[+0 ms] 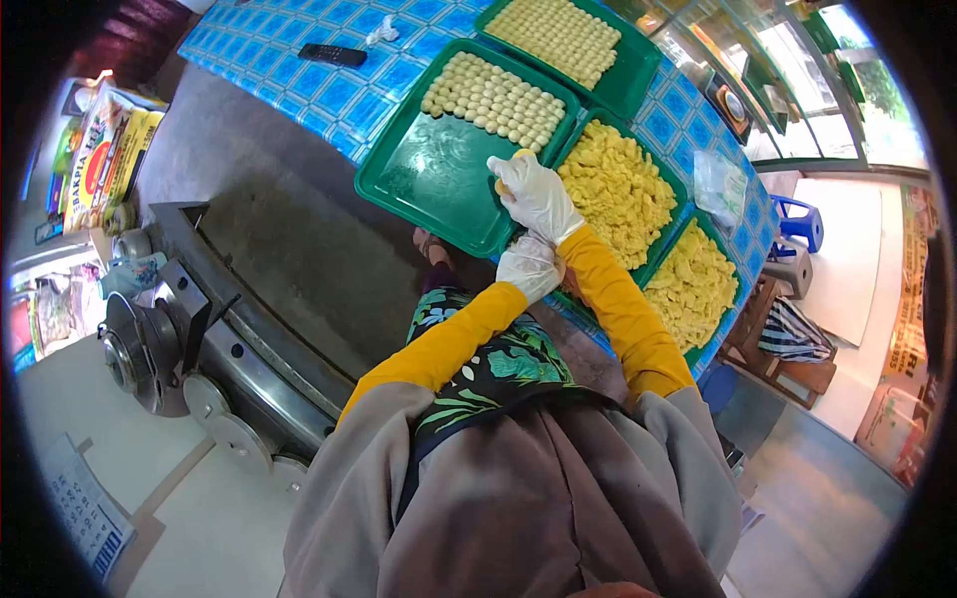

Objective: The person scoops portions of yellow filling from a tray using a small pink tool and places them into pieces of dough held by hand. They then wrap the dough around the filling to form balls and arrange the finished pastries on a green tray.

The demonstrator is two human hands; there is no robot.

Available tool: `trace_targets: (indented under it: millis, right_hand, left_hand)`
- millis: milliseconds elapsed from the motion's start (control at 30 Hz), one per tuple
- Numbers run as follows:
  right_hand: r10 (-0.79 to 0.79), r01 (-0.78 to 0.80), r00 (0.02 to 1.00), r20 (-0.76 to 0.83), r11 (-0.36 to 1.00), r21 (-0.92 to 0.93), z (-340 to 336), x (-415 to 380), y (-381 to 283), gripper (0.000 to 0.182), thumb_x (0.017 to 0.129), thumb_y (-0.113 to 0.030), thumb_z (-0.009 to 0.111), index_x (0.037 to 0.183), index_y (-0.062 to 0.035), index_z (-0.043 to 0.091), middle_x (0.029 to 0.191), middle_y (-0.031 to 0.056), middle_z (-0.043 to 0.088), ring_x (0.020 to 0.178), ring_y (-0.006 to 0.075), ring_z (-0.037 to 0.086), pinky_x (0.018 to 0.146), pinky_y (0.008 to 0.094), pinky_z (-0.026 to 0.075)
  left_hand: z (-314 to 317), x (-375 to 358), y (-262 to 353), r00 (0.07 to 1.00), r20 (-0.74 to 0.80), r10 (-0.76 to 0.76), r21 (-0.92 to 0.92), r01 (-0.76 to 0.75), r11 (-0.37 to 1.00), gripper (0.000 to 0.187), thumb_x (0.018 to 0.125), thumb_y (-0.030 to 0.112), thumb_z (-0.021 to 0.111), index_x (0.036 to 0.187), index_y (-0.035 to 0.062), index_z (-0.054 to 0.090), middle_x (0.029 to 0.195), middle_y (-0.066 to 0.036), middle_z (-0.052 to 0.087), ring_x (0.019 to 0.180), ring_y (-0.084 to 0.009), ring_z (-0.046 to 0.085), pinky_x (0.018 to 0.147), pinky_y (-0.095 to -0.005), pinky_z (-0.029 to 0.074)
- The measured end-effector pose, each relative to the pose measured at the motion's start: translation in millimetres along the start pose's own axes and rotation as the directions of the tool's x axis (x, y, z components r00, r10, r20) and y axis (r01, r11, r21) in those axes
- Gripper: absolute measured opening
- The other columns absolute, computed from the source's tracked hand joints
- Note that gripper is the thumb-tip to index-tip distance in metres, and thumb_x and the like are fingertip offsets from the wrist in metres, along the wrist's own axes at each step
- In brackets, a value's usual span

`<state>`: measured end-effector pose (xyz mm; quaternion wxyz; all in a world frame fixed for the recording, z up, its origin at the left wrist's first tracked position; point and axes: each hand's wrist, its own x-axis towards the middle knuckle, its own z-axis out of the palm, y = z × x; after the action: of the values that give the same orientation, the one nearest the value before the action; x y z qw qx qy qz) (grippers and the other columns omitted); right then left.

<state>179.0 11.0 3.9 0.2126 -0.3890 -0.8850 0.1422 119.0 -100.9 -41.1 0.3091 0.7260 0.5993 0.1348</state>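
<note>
My right hand (538, 194), in a clear plastic glove, is over the right edge of a green tray (419, 179). Its fingers are curled around yellow dough (522, 154), bits of which show at the fingertips. Just below it, my left hand (528, 267), also gloved, is closed near the tray's lower corner; what it holds, if anything, is hidden. Rows of small pale dough balls (493, 100) fill the tray's far part. Beside my right hand, a second green tray holds a heap of yellow dough pieces (618, 189).
Another tray of dough balls (553, 40) lies at the back, and more yellow dough (695, 284) at the right. On the blue checked tablecloth (269, 50) are a remote control (332, 55) and a plastic bag (720, 187). A metal machine (150, 349) stands at left.
</note>
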Motion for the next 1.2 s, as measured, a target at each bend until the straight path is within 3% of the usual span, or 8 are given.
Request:
trace_targets:
  millis: [300,467,800,867,933,1000,1133,1200]
  right_hand:
    - [-0.111,0.123,0.992,0.065,0.969,-0.214,15,5,7,0.049,0.076,-0.008,0.067,0.125,-0.0091,0.059,0.098,0.0072,0.064,0.101,0.0315,0.059,0.071,0.0386,0.056]
    - [-0.103,0.188,0.945,0.311,0.948,-0.257,19,17,6,0.033,0.075,-0.007,0.065,0.108,-0.0082,0.069,0.093,0.0044,0.066,0.096,0.0276,0.058,0.076,0.0362,0.053]
    - [-0.148,0.156,0.985,0.085,0.983,-0.100,-20,4,4,0.021,0.076,-0.009,0.065,0.097,-0.0100,0.068,0.092,0.0043,0.068,0.097,0.0282,0.060,0.078,0.0375,0.054]
    - [0.130,-0.097,0.976,-0.175,0.978,0.187,-64,-17,-2,0.025,0.080,-0.009,0.067,0.105,-0.0081,0.071,0.101,0.0054,0.071,0.095,0.0275,0.063,0.081,0.0370,0.053]
    - [0.360,-0.284,0.857,-0.369,0.927,0.246,-90,-63,9,0.022,0.085,-0.008,0.068,0.107,-0.0054,0.072,0.105,0.0097,0.072,0.095,0.0276,0.066,0.084,0.0366,0.053]
    - [0.632,-0.529,0.683,-0.366,0.774,0.349,-105,-115,11,0.019,0.087,-0.008,0.067,0.105,-0.0040,0.073,0.103,0.0132,0.073,0.097,0.0288,0.068,0.085,0.0366,0.052]
    - [0.751,-0.683,0.620,-0.228,0.659,0.315,-88,-191,-6,0.016,0.085,-0.011,0.069,0.099,-0.0040,0.073,0.101,0.0160,0.072,0.094,0.0327,0.067,0.082,0.0384,0.053]
    - [0.682,-0.662,0.677,-0.275,0.728,0.175,-70,-211,-15,0.014,0.084,-0.013,0.068,0.096,-0.0046,0.071,0.093,0.0140,0.071,0.089,0.0337,0.066,0.079,0.0405,0.053]
  left_hand:
    - [0,0,-2,0.994,0.107,-0.035,0.010,0.034,0.999,0.044,0.088,0.042,0.057,0.115,0.0085,0.065,0.106,-0.016,0.069,0.101,-0.0357,0.066,0.086,-0.0449,0.053]
    - [25,2,-12,0.998,0.049,0.025,0.031,-0.027,0.999,0.047,0.089,0.045,0.055,0.117,0.0086,0.065,0.110,-0.015,0.069,0.101,-0.0347,0.066,0.087,-0.0445,0.053]
    - [-11,3,7,0.984,0.169,-0.051,0.015,0.050,0.999,0.050,0.089,0.043,0.055,0.127,0.0100,0.060,0.131,-0.019,0.059,0.115,-0.0345,0.060,0.096,-0.0447,0.049]
    - [-35,3,18,0.983,0.145,-0.116,-0.072,0.127,0.989,0.051,0.088,0.041,0.059,0.126,0.0071,0.059,0.132,-0.021,0.055,0.118,-0.0360,0.057,0.097,-0.0447,0.048]
    - [4,1,1,0.959,-0.279,0.040,-0.116,-0.075,0.990,0.050,0.084,0.034,0.066,0.122,0.0024,0.059,0.119,-0.020,0.057,0.111,-0.0378,0.058,0.093,-0.0452,0.049]
    - [1,12,7,0.944,-0.295,0.147,-0.192,-0.209,0.959,0.050,0.087,0.029,0.065,0.128,0.0033,0.054,0.118,-0.021,0.056,0.114,-0.0370,0.056,0.091,-0.0458,0.051]
    - [-1,38,43,0.928,-0.276,0.249,-0.239,-0.318,0.917,0.045,0.085,0.021,0.067,0.124,0.0008,0.059,0.116,-0.021,0.057,0.108,-0.0385,0.058,0.089,-0.0440,0.050]
    - [22,51,44,0.920,-0.161,0.356,0.127,-0.338,0.932,0.038,0.086,0.018,0.063,0.120,0.0008,0.060,0.115,-0.020,0.057,0.102,-0.0393,0.058,0.085,-0.0457,0.051]
